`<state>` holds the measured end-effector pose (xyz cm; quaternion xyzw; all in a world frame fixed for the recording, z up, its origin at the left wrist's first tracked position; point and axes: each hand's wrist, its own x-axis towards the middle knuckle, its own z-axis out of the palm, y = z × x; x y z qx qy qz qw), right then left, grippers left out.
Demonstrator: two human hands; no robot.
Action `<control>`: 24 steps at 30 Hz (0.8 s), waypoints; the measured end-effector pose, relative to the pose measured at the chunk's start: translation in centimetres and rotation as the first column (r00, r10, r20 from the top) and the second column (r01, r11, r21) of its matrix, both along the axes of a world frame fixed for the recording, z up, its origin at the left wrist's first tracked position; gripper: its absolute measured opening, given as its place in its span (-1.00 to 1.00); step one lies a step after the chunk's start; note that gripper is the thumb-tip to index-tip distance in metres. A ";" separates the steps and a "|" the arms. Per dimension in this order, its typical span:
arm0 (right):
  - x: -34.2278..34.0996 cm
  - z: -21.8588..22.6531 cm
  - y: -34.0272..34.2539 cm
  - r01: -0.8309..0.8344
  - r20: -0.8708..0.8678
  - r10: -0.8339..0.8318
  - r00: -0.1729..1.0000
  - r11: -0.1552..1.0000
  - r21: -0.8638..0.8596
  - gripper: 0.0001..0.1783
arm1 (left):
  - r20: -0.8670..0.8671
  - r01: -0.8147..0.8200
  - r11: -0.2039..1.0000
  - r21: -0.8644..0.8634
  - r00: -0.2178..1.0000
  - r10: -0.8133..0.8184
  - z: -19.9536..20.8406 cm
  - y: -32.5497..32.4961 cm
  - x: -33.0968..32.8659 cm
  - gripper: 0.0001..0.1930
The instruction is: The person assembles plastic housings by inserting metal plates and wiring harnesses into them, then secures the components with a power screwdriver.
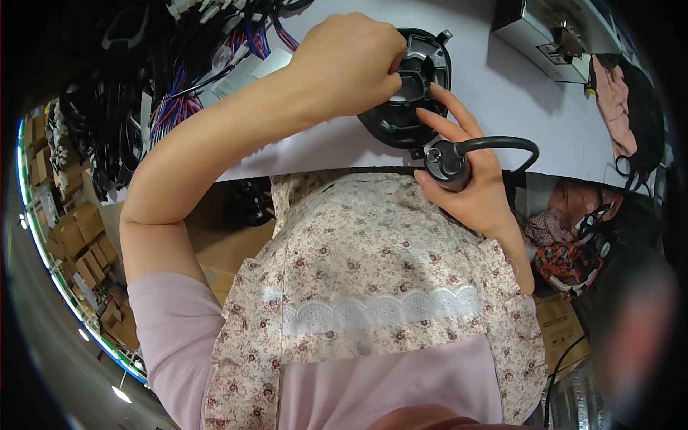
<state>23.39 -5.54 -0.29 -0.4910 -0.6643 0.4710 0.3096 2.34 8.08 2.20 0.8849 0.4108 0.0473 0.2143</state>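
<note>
A round black plastic housing (410,127) lies on the white table in front of me, its hollow side with ribs and a small grey inner part facing up. My left hand (351,61) reaches over its left rim with curled fingers. The fingertips are inside the housing, and whatever they pinch is hidden. My right hand (473,172) wraps round a black cylindrical electric screwdriver (446,163), its end toward me and a thick black cord looping off to the right. Two fingers of that hand stretch forward onto the housing's right side.
Bundles of coloured wires (175,107) with white connectors and black parts crowd the table's left. A metal box (545,43) stands at the back right; a pink and black cloth item (616,107) lies by the right edge. Bags (566,261) and cardboard boxes (79,236) sit below table level.
</note>
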 end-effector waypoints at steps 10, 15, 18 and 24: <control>-1.7 0.1 0.3 -0.049 0.055 0.044 0.998 0.994 0.094 -0.18 | -0.059 -0.018 0.999 0.049 0.998 0.021 -0.6 -0.5 0.2 -0.86; -2.2 -0.3 0.5 -0.014 0.150 -0.018 0.988 0.978 0.208 -0.28 | 0.051 -0.040 0.969 -0.244 0.997 0.054 0.1 1.2 -1.2 -0.78; -2.3 -0.3 0.5 -0.004 0.136 -0.024 0.990 0.979 0.205 -0.29 | 0.062 -0.016 0.908 -0.419 0.997 0.047 0.6 2.5 -1.4 -0.78; -2.2 0.1 1.0 -0.012 0.136 0.002 0.991 0.997 0.073 -0.20 | 0.114 0.011 0.916 -0.402 0.993 0.037 -0.3 3.5 -1.3 -0.75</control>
